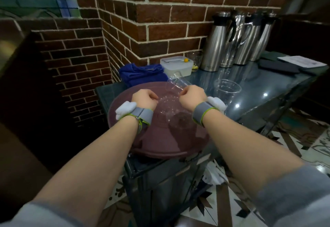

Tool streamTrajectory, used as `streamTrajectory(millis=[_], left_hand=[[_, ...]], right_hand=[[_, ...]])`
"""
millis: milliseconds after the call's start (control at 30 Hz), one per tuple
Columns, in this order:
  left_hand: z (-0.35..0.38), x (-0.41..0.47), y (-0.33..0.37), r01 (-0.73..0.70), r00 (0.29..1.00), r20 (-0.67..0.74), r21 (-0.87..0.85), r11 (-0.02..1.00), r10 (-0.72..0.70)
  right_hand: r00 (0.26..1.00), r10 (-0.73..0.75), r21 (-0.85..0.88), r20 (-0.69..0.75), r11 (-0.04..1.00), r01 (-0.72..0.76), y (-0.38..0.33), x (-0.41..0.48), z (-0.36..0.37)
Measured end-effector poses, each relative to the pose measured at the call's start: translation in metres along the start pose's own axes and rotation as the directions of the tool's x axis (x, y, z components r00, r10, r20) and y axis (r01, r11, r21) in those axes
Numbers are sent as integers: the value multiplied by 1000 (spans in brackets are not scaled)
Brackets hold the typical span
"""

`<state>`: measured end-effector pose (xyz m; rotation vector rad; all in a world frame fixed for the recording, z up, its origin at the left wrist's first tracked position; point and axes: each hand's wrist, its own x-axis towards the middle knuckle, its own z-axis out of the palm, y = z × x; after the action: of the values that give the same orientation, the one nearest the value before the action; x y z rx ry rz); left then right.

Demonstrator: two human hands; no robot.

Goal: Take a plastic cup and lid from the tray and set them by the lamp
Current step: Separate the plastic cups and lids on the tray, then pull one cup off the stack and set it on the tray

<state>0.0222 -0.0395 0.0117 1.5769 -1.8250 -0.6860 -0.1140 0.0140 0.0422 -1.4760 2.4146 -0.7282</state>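
Observation:
A round maroon tray (157,137) sits on the near corner of the glass-topped table. My right hand (192,95) is shut on a clear plastic cup (175,82), which tilts away from me above the tray's far edge. My left hand (145,98) is curled over the tray, its fingertips pinched on the edge of a clear plastic lid (166,104). More clear plastic pieces (180,121) lie on the tray between my wrists, hard to tell apart. A second clear cup (227,89) stands upright on the table just right of the tray. No lamp is in view.
A folded blue cloth (141,74) and a white lidded box (176,65) lie behind the tray. Several steel thermos jugs (214,44) stand at the back by the brick wall (160,21), with a glass bowl (194,57). Dark pads and paper (301,61) lie far right.

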Motion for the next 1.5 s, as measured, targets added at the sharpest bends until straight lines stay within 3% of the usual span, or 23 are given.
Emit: streamTrajectory(millis=[200,533,933,1200,1300,1367,1433,1500], left_hand=[[27,-24,6,-94,992,95,65,993,88],[30,-20,-5,-132,988,97,125,983,120],[-15,0,-44,-26,994,-92,262,965,52],[-23,1,-61,-94,991,-26,547,832,129],[-23,2,-59,-163,975,-15,629,760,221],[-21,3,-53,-189,950,-94,586,788,297],[-17,5,-37,-223,928,-190,407,886,321],[-10,10,-14,-180,958,-200,130,975,204]], right_hand=[[994,107,0,-23,994,-107,39,-24,4],[992,129,67,-5,989,-129,44,-19,24],[995,-41,64,95,997,35,-17,-14,49],[988,-78,22,133,997,76,-34,-20,74],[994,-104,68,29,992,102,-31,-18,73],[980,-141,184,-137,969,165,-28,-15,64],[938,-149,231,-311,946,227,-24,-4,50],[906,-140,196,-399,952,234,-18,10,37]])
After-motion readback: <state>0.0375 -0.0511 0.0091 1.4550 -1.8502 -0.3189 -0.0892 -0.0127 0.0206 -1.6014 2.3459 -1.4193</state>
